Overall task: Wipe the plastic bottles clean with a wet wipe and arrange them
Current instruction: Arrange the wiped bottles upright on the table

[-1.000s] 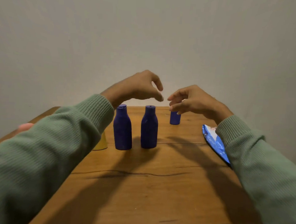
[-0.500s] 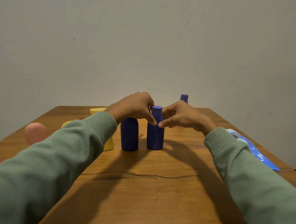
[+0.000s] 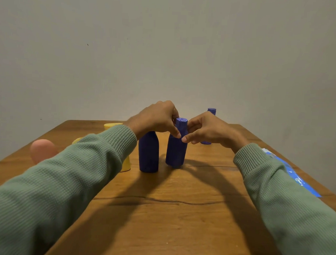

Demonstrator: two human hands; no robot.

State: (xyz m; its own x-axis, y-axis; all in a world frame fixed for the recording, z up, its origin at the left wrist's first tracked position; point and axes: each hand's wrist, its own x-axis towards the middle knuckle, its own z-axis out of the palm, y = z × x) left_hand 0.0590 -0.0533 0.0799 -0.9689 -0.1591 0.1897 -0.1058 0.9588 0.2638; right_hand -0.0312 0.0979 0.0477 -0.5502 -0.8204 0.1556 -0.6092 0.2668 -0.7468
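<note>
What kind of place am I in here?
Probably a plain room at home, though that is a guess: a bare wooden table against an undecorated wall, with blue bottles and a blue wipes pack.

Dim, warm indoor light. Source looks high and ahead: both sleeves throw long soft shadows toward the camera across the wooden table (image 3: 178, 232). No glare on the wood or the plain wall (image 3: 166, 51), which is evenly lit. Wide-angle stretch at the edges balloons the forearms. A pinkish blob (image 3: 41, 150) at left is fully out of focus; centre is reasonably sharp.
</note>
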